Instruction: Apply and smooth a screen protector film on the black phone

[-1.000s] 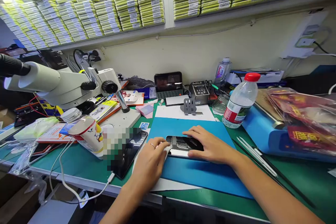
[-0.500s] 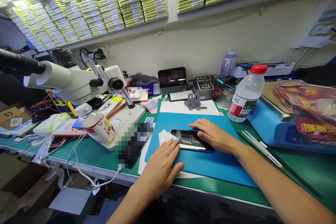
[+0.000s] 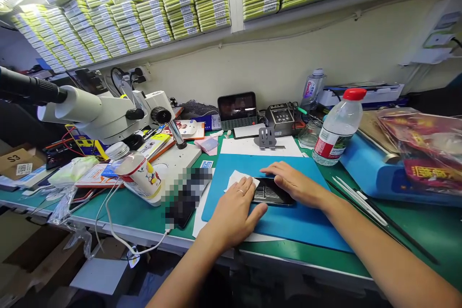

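A dark phone [image 3: 270, 192] with whitish streaks on its surface lies flat on a blue mat [image 3: 299, 226]. My left hand [image 3: 238, 211] presses a white tissue [image 3: 235, 179] onto the phone's left end, fingers close together and thumb apart. Part of the tissue is hidden under those fingers. At the phone's right end, my right hand [image 3: 296, 185] rests with its thumb over the phone and its fingers stretched along the far edge. The right palm covers that corner.
Left of the mat lie a second phone [image 3: 184, 207] with a white cable, a drink bottle [image 3: 139, 175] and a microscope [image 3: 104, 115]. To the right stand a red-capped water bottle [image 3: 339, 127] and tweezers [image 3: 361, 202]. Behind is a small metal stand [image 3: 267, 138].
My left hand and the tissue have slid right along the phone, covering more of its left end. The right hand has barely moved. The streaks on the phone look different.
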A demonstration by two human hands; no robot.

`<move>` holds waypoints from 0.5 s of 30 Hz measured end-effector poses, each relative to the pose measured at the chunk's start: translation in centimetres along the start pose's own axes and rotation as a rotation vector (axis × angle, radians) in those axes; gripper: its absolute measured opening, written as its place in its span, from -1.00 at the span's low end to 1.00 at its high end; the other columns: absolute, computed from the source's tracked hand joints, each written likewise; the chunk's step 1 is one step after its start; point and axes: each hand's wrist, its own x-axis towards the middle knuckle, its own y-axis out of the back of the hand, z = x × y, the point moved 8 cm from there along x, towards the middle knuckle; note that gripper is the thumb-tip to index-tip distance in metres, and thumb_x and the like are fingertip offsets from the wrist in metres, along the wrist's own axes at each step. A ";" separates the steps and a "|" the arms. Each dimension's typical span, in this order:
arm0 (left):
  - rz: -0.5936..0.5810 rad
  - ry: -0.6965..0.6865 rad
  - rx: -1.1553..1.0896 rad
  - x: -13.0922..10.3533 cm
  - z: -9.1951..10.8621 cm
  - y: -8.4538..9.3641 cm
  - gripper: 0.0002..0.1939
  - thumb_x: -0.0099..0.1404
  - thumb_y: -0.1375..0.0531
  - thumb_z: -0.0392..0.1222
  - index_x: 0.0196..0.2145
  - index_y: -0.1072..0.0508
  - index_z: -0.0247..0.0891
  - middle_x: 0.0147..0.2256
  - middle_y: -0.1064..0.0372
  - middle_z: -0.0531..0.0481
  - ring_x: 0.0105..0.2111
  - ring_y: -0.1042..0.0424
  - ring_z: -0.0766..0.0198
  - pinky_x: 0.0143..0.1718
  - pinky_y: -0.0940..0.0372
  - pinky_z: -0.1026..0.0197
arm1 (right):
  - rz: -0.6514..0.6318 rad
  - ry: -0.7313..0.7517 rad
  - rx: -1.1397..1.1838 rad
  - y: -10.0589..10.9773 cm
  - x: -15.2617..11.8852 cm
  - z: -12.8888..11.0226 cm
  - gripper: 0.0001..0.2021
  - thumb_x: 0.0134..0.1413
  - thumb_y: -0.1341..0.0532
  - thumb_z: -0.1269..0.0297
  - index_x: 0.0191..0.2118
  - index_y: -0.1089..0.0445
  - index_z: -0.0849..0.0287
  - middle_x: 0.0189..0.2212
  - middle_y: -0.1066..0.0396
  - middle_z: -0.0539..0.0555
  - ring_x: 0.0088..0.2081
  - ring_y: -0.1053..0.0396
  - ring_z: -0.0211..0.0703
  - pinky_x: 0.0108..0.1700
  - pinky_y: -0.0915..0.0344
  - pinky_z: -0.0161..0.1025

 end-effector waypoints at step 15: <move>-0.035 -0.145 -0.148 2.5 8.1 -2.7 -0.09 0.46 0.16 0.35 0.46 0.09 -0.45 0.45 0.20 -0.25 0.45 0.18 -0.06 0.45 0.12 -0.11 | 0.061 -0.049 0.107 0.6 -0.3 1.1 -0.08 0.14 0.27 -0.49 0.21 -0.41 0.07 0.03 -0.44 0.25 0.11 -0.33 0.21 0.20 -0.22 0.23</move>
